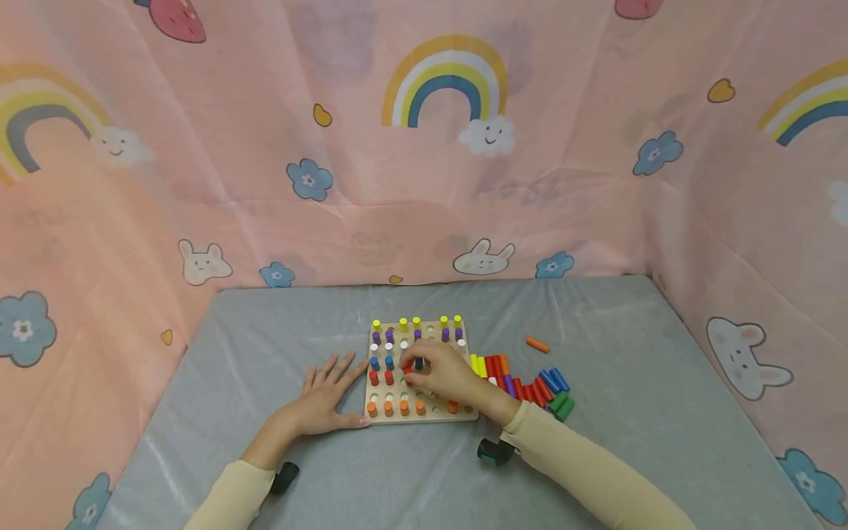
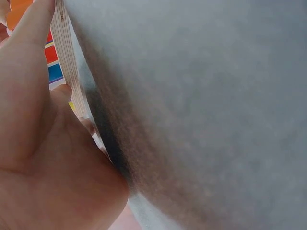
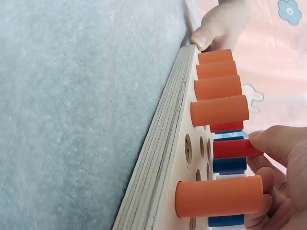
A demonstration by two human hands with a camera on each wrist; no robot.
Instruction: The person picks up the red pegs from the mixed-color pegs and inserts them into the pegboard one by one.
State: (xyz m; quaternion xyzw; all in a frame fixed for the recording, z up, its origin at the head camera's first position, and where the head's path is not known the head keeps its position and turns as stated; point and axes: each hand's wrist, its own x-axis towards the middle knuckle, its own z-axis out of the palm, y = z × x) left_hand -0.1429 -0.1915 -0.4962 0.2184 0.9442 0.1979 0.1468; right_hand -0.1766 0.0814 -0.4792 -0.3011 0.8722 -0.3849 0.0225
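A wooden pegboard [image 1: 414, 421] lies on the grey table, with rows of yellow, purple, white, blue, red and orange pegs standing in its holes. My right hand [image 1: 440, 368] reaches over the middle of it and pinches a red peg [image 3: 235, 148] between thumb and fingers; the peg stands upright at the red row. In the right wrist view an orange peg [image 3: 218, 196] rises close beside the curled fingers. With fingers spread, my left hand [image 1: 320, 405] rests flat at the board's left side, its thumb at the near left corner.
Right of the board lies a heap of loose pegs, among them red pegs [image 1: 530, 391], blue pegs [image 1: 555, 380] and green pegs [image 1: 562, 405]. One orange peg [image 1: 538, 344] lies apart, farther back. A pink patterned curtain [image 1: 424, 206] hangs behind the grey table [image 1: 298, 316].
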